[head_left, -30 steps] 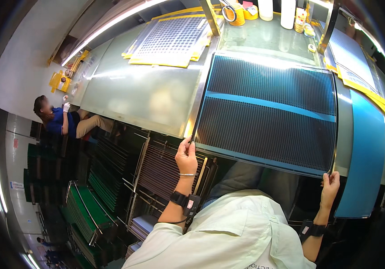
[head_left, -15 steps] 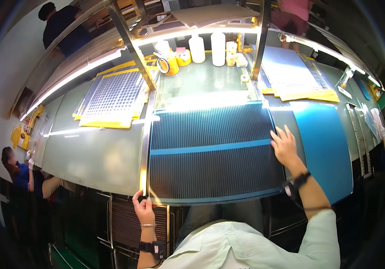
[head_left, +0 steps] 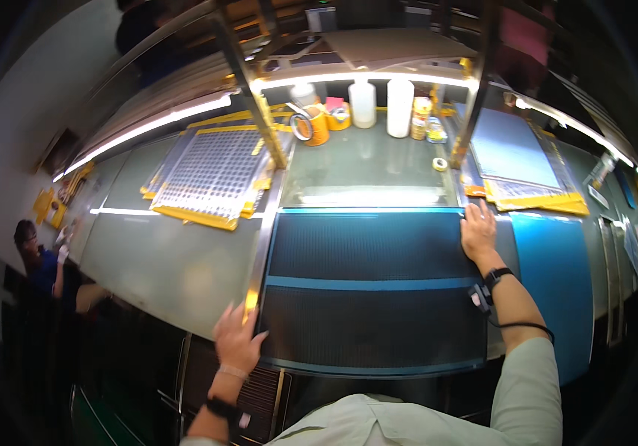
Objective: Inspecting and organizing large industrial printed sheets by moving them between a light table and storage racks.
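A dark sheet with fine stripes and a blue band across its middle [head_left: 378, 327] lies flat on the bench before me. My right hand [head_left: 479, 230] rests at its far right corner, fingers slightly apart and touching the edge. Beside the near left edge is my left hand [head_left: 237, 340], a little blurred, with fingers and thumb spread and nothing in them. Its fingertips are close to a metal strip [head_left: 265, 245] that runs along the sheet's left side; whether they touch it, I cannot tell.
Left lies a stack of dotted sheets with yellow edges [head_left: 211, 175]; right, a pale blue stack [head_left: 516, 152] and a blue sheet [head_left: 553, 275]. White bottles [head_left: 400, 108], an orange tape roll [head_left: 317, 128] and a small roll [head_left: 439, 163] stand behind. Metal posts [head_left: 248, 89] carry a shelf. A co-worker [head_left: 36, 256] sits far left.
My right hand has moved along the right edge to the sheet's far corner. My left hand has left the near left corner and spread its fingers. The whole view has shifted.
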Motion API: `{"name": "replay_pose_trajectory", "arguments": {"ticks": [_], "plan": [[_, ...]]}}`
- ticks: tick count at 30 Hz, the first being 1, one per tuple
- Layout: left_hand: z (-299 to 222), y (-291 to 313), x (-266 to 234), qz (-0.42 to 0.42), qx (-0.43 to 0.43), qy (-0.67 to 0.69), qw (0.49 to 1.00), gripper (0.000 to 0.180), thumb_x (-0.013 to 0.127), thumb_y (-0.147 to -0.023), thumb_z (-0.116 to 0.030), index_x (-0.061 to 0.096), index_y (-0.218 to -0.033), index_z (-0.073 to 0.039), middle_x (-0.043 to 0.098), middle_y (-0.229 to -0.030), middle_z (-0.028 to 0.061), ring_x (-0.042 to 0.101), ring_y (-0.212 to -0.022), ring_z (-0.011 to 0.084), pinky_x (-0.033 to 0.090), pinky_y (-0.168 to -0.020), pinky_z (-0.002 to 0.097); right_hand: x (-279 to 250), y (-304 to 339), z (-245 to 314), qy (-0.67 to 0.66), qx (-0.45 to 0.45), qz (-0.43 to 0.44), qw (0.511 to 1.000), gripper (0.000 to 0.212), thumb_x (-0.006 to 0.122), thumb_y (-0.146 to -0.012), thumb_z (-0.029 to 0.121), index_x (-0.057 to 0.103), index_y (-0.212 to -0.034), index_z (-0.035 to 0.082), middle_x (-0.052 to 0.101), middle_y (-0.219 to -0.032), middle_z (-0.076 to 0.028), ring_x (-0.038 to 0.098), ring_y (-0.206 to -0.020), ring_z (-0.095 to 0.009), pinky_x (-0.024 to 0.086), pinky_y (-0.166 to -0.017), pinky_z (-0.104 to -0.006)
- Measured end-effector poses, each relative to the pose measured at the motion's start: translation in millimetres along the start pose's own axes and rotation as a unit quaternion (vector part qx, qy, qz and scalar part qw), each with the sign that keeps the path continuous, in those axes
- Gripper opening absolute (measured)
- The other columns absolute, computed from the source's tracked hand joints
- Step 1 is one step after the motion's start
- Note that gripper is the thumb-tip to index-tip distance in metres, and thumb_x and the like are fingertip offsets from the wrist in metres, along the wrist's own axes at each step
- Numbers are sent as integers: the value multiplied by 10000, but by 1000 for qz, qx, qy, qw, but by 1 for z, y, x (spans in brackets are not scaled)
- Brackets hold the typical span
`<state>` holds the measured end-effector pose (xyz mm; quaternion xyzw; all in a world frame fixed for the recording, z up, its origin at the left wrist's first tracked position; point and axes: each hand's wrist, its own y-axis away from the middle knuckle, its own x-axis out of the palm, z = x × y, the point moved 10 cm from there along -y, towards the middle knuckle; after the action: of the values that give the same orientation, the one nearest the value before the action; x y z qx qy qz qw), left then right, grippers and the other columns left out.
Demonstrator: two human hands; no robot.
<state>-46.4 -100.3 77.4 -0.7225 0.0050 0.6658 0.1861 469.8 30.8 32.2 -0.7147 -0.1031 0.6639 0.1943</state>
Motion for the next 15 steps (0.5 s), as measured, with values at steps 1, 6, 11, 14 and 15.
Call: {"name": "replay_pose_trajectory", "arguments": {"ticks": [1, 6, 11, 14, 15], "plan": [[-8, -23, 16, 14, 60, -1, 998, 569, 655, -768, -342, 520, -1256, -80, 421, -1376, 80, 312, -1310, 333, 268, -1010, 507, -3, 3, 1, -16, 6, -6, 1000, 421, 534, -871, 265, 511, -1229, 45, 477, -1302, -95, 337, -1292, -318, 259, -1065, -481], [14, -160, 103, 31, 1, 30, 999, 654, 482, -879, -490, 387, -1362, -59, 342, -1451, 61, 185, -1378, 326, 138, -1073, 588, 6, 4, 5, -59, -2, 9, 998, 441, 503, -894, 282, 493, -1263, 40, 466, -1330, -98, 340, -1296, -312, 239, -1073, -480], [14, -219, 118, 19, -38, -24, 999, 638, 424, -889, -528, 453, -1328, -66, 369, -1436, 44, 153, -1394, 270, 91, -1098, 567, 9, 9, -3, -54, 5, 14, 998, 445, 494, -898, 287, 487, -1273, 47, 474, -1327, -104, 355, -1287, -317, 238, -1070, -478], [9, -222, 118, -6, -42, -12, 999, 610, 428, -895, -496, 456, -1324, -63, 370, -1436, 44, 148, -1396, 268, 81, -1102, 563, 2, 10, -9, -39, 6, 11, 999, 452, 479, -907, 300, 477, -1286, 55, 456, -1347, -94, 341, -1297, -314, 236, -1071, -476], [7, -218, 120, -4, -45, -19, 999, 590, 428, -899, -471, 461, -1320, -60, 366, -1438, 51, 158, -1394, 275, 85, -1104, 556, 0, 10, -9, -28, 0, 21, 999, 453, 473, -910, 306, 474, -1290, 59, 444, -1357, -84, 334, -1302, -312, 237, -1070, -476]]}}
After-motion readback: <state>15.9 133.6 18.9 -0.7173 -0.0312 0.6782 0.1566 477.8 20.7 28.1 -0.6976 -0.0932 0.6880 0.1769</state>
